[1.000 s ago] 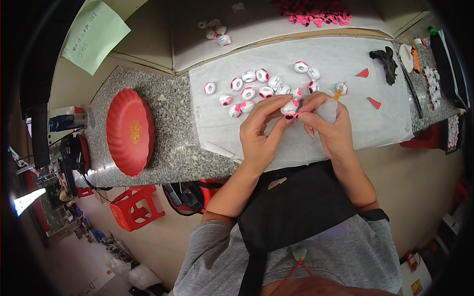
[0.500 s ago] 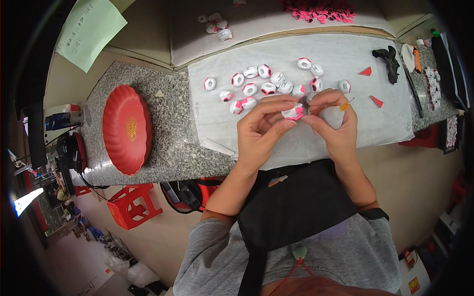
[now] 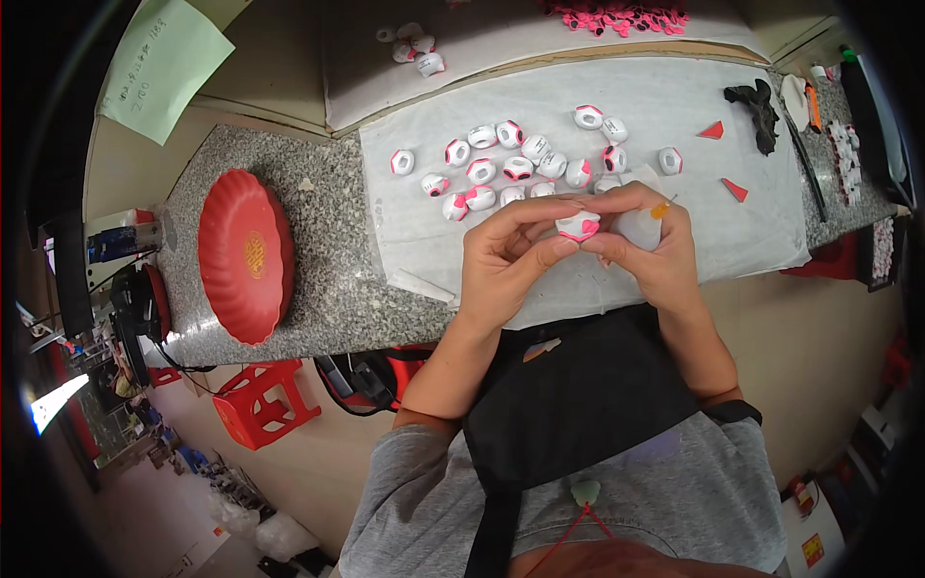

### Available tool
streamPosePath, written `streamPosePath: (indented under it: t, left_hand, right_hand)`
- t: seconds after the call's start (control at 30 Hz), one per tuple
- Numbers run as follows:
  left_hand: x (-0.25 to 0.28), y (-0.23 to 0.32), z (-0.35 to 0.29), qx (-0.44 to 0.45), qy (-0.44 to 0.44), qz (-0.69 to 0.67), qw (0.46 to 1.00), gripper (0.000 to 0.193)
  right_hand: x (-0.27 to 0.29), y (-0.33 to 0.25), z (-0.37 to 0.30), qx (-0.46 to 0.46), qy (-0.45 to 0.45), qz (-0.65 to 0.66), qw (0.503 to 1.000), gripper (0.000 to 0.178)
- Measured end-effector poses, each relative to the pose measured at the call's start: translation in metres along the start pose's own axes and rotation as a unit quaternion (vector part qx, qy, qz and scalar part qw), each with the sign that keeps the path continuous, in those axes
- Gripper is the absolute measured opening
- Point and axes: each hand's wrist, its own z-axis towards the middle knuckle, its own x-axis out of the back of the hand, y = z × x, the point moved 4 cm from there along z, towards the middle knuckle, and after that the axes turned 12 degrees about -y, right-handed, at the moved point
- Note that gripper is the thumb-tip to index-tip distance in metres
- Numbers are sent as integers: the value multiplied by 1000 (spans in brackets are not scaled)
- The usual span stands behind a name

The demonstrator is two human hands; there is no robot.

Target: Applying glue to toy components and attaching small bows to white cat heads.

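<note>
My left hand (image 3: 503, 258) pinches a small rounded white and pink piece (image 3: 576, 226) between thumb and fingers. The fingertips of my right hand (image 3: 665, 265) press on the same piece from the other side. Tucked in the right palm is a translucent squeeze bottle (image 3: 640, 229) with a yellow needle tip (image 3: 661, 209). Beyond my hands, several similar white pieces (image 3: 517, 168) with pink and black faces lie scattered on a white sheet (image 3: 424, 246). Some of them are partly hidden behind my fingers.
A red scalloped dish (image 3: 226, 279) stands left on the speckled counter (image 3: 328, 250). Two red triangular scraps (image 3: 735, 189) and a crumpled black item (image 3: 756, 111) lie at the right. A heap of pink parts (image 3: 621, 19) sits on the far shelf. Below is a red stool (image 3: 255, 409).
My right fingertips have closed in on the piece, which now shows a pink patch on its front. The bottle has shifted slightly left with the right hand.
</note>
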Motion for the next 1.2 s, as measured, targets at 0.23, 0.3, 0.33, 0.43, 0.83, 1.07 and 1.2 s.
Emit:
streamPosePath:
  t: [0.23, 0.3, 0.33, 0.43, 0.83, 1.07, 1.2]
  left_hand:
    - [-2, 1, 2, -56, -45, 42, 997, 22]
    - [-3, 2, 2, -58, -49, 44, 996, 22]
    - [-3, 1, 3, -45, -48, 23, 998, 22]
    - [-5, 0, 3, -11, -26, -8, 1000, 22]
    - [-7, 1, -2, -45, 12, 147, 988, 25]
    - [-2, -3, 0, -70, -53, 38, 995, 23]
    - [-4, 1, 0, -35, -42, 40, 998, 22]
  right_hand:
    - [-1, 0, -3, 12, 18, 10, 1000, 21]
    - [-1, -1, -5, 12, 19, 7, 1000, 21]
    - [-1, -1, -5, 13, 21, 4, 1000, 21]
    - [-1, -3, -4, -2, 48, 20, 999, 22]
    - [2, -3, -4, -12, 23, 13, 1000, 24]
    - [-3, -2, -5, -18, -4, 60, 998, 23]
    - [-4, 2, -6, -22, 6, 97, 995, 20]
